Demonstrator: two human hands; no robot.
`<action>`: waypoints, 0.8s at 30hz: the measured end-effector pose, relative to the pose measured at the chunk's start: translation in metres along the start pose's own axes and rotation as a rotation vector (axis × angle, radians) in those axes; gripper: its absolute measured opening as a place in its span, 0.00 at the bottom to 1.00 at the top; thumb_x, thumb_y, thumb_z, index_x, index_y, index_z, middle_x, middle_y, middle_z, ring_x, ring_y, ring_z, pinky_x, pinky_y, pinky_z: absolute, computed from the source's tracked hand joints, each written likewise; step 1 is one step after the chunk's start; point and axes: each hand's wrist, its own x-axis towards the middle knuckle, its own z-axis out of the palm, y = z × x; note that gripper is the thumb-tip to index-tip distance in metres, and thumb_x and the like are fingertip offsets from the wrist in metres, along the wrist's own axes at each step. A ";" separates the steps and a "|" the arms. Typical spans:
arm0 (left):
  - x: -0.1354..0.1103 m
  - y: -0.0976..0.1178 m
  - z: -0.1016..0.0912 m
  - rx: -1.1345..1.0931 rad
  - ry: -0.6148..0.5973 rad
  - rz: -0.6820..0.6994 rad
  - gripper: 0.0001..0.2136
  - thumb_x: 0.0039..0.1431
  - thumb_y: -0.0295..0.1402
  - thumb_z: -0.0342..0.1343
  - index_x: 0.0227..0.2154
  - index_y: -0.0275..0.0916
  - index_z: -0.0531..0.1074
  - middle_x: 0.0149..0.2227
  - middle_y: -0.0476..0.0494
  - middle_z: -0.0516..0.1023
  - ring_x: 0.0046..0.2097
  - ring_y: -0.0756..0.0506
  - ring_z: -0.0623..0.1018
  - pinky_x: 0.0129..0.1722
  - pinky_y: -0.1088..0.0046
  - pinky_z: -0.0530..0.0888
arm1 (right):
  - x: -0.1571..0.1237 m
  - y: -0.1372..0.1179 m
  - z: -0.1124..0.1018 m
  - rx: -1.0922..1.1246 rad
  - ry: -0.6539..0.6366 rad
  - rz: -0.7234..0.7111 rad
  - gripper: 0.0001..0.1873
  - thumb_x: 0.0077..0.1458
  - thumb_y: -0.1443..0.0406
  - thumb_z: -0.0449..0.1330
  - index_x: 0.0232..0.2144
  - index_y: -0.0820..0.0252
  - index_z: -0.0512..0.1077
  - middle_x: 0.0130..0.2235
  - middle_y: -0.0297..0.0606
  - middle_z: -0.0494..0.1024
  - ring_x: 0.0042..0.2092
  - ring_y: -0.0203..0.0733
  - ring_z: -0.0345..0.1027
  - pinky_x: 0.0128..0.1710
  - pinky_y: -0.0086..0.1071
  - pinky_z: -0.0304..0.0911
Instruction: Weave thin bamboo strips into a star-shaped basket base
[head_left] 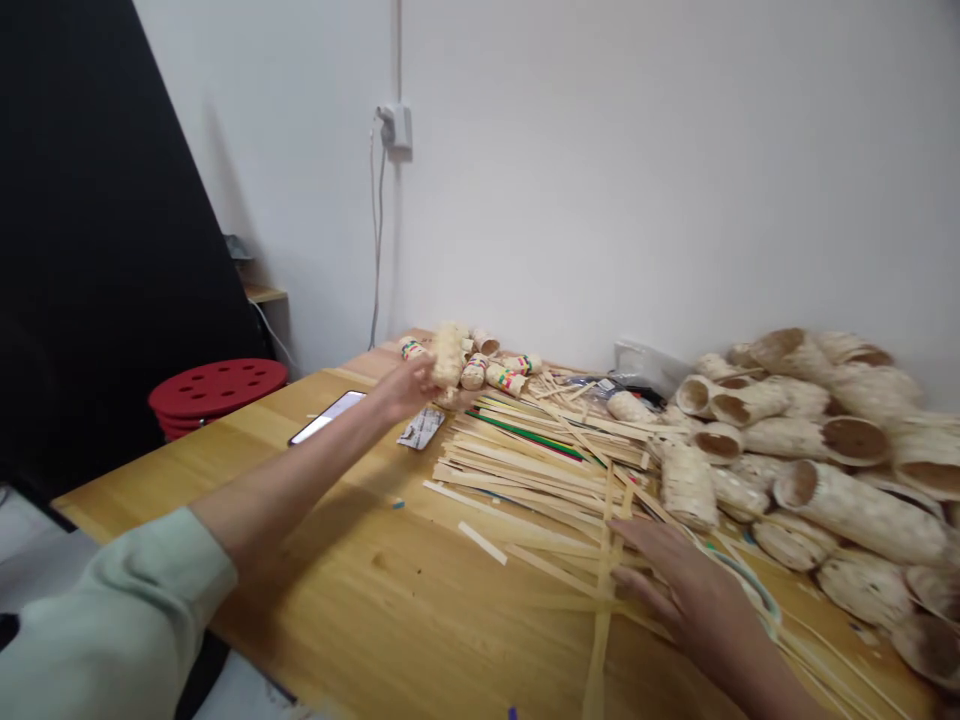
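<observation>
My left hand (411, 388) reaches over the far part of the table, its fingers closed around a pale woven bamboo tube (448, 355). The tube is raised among small woven tubes with coloured bands (506, 379). At the right, my right hand (671, 570) is low over the table with thumb and fingers apart. Its fingertips touch or nearly touch long bamboo strips (604, 600) that cross one another. A bundle of flat bamboo strips (517, 470) lies between my hands, with green and red strips among the pale ones.
Pale woven tubes (855, 505) are heaped along the right side. A phone (328, 417) and a small printed packet (421, 427) lie near my left forearm. Red stools (217, 388) stand beyond the left edge. A white wall (555, 180) with a plugged-in cable (379, 240) backs the table.
</observation>
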 end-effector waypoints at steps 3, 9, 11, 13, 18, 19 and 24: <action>-0.038 -0.046 0.041 0.032 -0.396 -0.109 0.20 0.47 0.28 0.62 0.45 0.37 0.69 0.38 0.42 0.76 0.34 0.47 0.77 0.33 0.71 0.73 | 0.002 -0.004 -0.001 0.078 0.135 0.065 0.20 0.60 0.55 0.52 0.50 0.54 0.72 0.49 0.42 0.77 0.52 0.49 0.69 0.52 0.45 0.66; -0.091 -0.115 0.096 0.169 -0.773 -0.145 0.36 0.42 0.29 0.67 0.56 0.42 0.60 0.44 0.43 0.74 0.43 0.47 0.76 0.42 0.72 0.71 | 0.007 -0.014 0.000 0.596 0.243 0.364 0.31 0.60 0.52 0.50 0.61 0.59 0.57 0.56 0.50 0.70 0.57 0.50 0.64 0.50 0.45 0.66; -0.099 -0.128 0.101 0.264 -0.858 -0.034 0.36 0.44 0.31 0.66 0.58 0.42 0.57 0.50 0.40 0.71 0.48 0.44 0.74 0.46 0.68 0.70 | 0.008 -0.016 0.001 0.822 0.277 0.378 0.36 0.58 0.50 0.52 0.63 0.59 0.53 0.60 0.50 0.65 0.59 0.50 0.61 0.48 0.43 0.68; -0.103 -0.140 0.099 0.412 -0.868 0.161 0.34 0.47 0.32 0.63 0.58 0.42 0.57 0.54 0.38 0.69 0.52 0.42 0.72 0.49 0.65 0.70 | 0.009 -0.018 0.004 0.979 0.292 0.358 0.36 0.56 0.49 0.55 0.62 0.58 0.55 0.60 0.48 0.64 0.60 0.51 0.60 0.49 0.42 0.67; -0.106 -0.161 0.080 0.842 -0.840 0.749 0.28 0.53 0.29 0.58 0.58 0.42 0.59 0.58 0.38 0.66 0.57 0.41 0.67 0.57 0.59 0.65 | 0.006 -0.023 0.010 0.941 0.273 0.423 0.24 0.49 0.51 0.62 0.43 0.60 0.71 0.44 0.45 0.79 0.46 0.52 0.73 0.46 0.45 0.68; -0.106 -0.163 0.078 0.874 -0.831 0.813 0.29 0.54 0.29 0.57 0.59 0.42 0.57 0.58 0.38 0.66 0.58 0.41 0.67 0.58 0.59 0.64 | 0.005 -0.023 0.010 0.875 0.283 0.434 0.23 0.48 0.51 0.63 0.42 0.61 0.72 0.42 0.45 0.79 0.44 0.52 0.73 0.45 0.45 0.68; -0.107 -0.162 0.077 0.895 -0.830 0.900 0.28 0.56 0.28 0.53 0.60 0.41 0.56 0.60 0.38 0.64 0.61 0.42 0.64 0.60 0.60 0.63 | 0.005 -0.020 0.003 0.398 0.428 0.268 0.31 0.47 0.57 0.66 0.53 0.58 0.67 0.50 0.46 0.74 0.52 0.53 0.67 0.52 0.47 0.62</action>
